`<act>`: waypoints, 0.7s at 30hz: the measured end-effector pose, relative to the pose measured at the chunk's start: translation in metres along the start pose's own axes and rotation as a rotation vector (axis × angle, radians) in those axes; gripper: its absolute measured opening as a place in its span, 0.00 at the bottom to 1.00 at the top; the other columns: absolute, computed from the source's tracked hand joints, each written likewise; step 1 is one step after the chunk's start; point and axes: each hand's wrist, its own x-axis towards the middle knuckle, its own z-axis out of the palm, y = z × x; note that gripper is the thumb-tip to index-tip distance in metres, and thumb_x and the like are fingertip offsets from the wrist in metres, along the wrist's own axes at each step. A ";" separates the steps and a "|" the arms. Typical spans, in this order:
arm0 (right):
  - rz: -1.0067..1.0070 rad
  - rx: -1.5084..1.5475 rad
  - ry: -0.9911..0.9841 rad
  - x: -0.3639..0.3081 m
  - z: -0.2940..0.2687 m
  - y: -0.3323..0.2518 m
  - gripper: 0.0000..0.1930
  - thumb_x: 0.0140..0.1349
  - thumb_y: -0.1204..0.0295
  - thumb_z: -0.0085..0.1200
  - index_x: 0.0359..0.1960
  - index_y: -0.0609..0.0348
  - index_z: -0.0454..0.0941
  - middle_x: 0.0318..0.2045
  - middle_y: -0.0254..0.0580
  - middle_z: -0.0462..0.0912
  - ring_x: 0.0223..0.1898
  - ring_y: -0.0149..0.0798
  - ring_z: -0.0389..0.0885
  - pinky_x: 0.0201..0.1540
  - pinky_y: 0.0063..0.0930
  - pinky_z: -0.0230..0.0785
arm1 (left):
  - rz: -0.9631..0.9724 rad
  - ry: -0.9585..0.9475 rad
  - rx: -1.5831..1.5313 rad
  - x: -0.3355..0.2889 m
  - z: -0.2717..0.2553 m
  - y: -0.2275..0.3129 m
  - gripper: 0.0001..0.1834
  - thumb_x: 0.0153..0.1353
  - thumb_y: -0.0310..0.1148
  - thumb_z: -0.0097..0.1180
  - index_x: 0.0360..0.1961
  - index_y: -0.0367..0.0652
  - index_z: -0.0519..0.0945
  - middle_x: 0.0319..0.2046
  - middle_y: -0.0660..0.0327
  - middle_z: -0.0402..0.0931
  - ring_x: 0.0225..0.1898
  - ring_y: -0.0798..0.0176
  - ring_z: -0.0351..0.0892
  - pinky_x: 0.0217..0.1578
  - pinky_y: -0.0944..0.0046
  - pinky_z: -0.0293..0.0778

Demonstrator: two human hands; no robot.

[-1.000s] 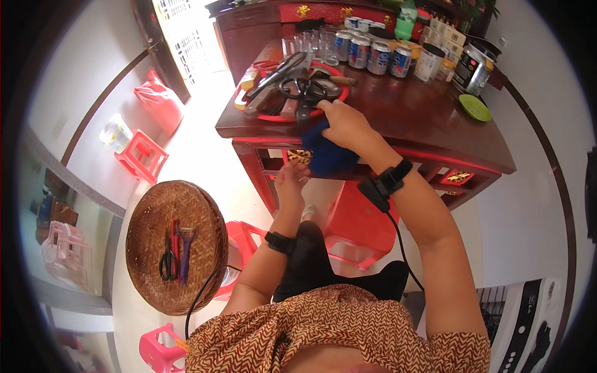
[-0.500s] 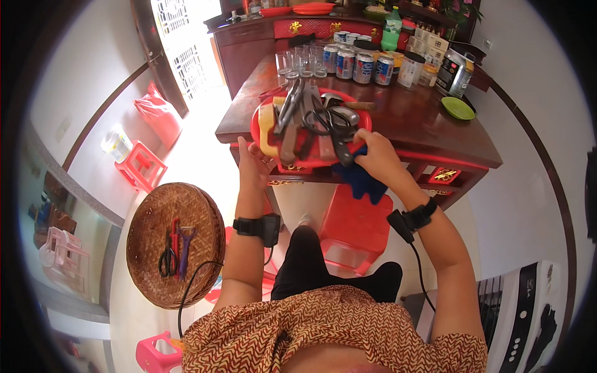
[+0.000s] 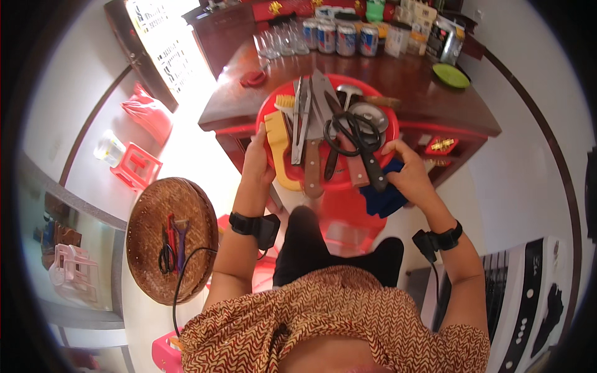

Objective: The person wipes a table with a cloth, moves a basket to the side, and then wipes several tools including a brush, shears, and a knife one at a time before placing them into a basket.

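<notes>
Between my hands is a round red tray [image 3: 390,110] piled with kitchen tools, held out over the table's front edge. My left hand [image 3: 256,160] is closed on its left rim, beside a yellow plastic tool [image 3: 276,138]. Closed at the right rim, my right hand [image 3: 411,175] also has a dark blue cloth [image 3: 384,199] hanging under it. On the tray lie metal tongs [image 3: 301,121], a wooden-handled knife [image 3: 313,166], black scissors [image 3: 341,135], a yellow-bristled brush [image 3: 285,102] and a metal ladle [image 3: 369,115]. Some tools are overlapped by others.
The dark wooden table [image 3: 448,109] bears drink cans [image 3: 346,40], glasses [image 3: 286,40], a green plate [image 3: 451,76] and a small red item [image 3: 253,79]. A red stool [image 3: 348,217] stands below. At left, a woven basket [image 3: 146,233] holds scissors [image 3: 166,256] and a purple peeler [image 3: 181,239].
The tray has come toward me and slightly right, out past the table edge, with both hands at its sides. The small red item on the table now shows fully.
</notes>
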 end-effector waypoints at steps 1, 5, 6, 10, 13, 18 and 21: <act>0.033 -0.001 -0.004 -0.010 -0.005 -0.004 0.21 0.37 0.82 0.58 0.38 0.60 0.71 0.35 0.41 0.77 0.42 0.38 0.76 0.48 0.26 0.65 | 0.024 0.016 0.029 -0.007 0.005 -0.006 0.22 0.70 0.43 0.38 0.54 0.36 0.69 0.49 0.55 0.75 0.49 0.58 0.76 0.50 0.59 0.73; 0.100 -0.137 -0.006 -0.052 -0.027 -0.022 0.21 0.37 0.84 0.56 0.38 0.61 0.70 0.34 0.41 0.76 0.41 0.37 0.75 0.48 0.26 0.65 | -0.016 0.019 0.019 -0.050 0.036 -0.027 0.22 0.71 0.42 0.37 0.55 0.35 0.68 0.49 0.54 0.74 0.48 0.58 0.77 0.50 0.59 0.73; 0.153 -0.110 -0.035 -0.064 -0.031 -0.024 0.20 0.37 0.84 0.55 0.37 0.61 0.70 0.34 0.40 0.76 0.41 0.35 0.75 0.48 0.25 0.65 | -0.028 0.028 0.016 -0.062 0.041 -0.028 0.22 0.71 0.42 0.37 0.55 0.35 0.68 0.49 0.54 0.74 0.48 0.58 0.77 0.50 0.59 0.73; 0.312 -0.026 -0.060 -0.119 -0.042 -0.026 0.19 0.38 0.87 0.52 0.37 0.62 0.69 0.32 0.38 0.76 0.39 0.30 0.75 0.45 0.22 0.66 | -0.163 0.036 0.084 -0.100 0.045 -0.051 0.22 0.70 0.41 0.38 0.55 0.34 0.68 0.49 0.54 0.74 0.47 0.58 0.77 0.50 0.59 0.73; 0.419 -0.005 -0.077 -0.149 -0.041 -0.027 0.20 0.37 0.87 0.53 0.36 0.61 0.70 0.31 0.37 0.77 0.37 0.29 0.75 0.43 0.21 0.66 | -0.253 0.010 0.141 -0.113 0.020 -0.078 0.23 0.70 0.43 0.38 0.56 0.37 0.68 0.48 0.57 0.75 0.46 0.61 0.77 0.48 0.62 0.75; 0.410 -0.148 0.007 -0.195 -0.020 0.023 0.21 0.37 0.85 0.57 0.38 0.61 0.72 0.32 0.41 0.77 0.39 0.37 0.77 0.45 0.25 0.67 | -0.367 -0.044 0.075 -0.112 -0.016 -0.126 0.23 0.70 0.44 0.39 0.57 0.38 0.67 0.49 0.57 0.74 0.48 0.61 0.76 0.50 0.60 0.73; 0.366 -0.259 0.034 -0.202 -0.005 0.048 0.23 0.35 0.85 0.59 0.39 0.62 0.72 0.34 0.46 0.77 0.40 0.44 0.77 0.46 0.27 0.68 | -0.415 -0.093 0.032 -0.087 -0.056 -0.160 0.23 0.70 0.44 0.39 0.56 0.39 0.68 0.49 0.57 0.74 0.48 0.60 0.75 0.50 0.59 0.72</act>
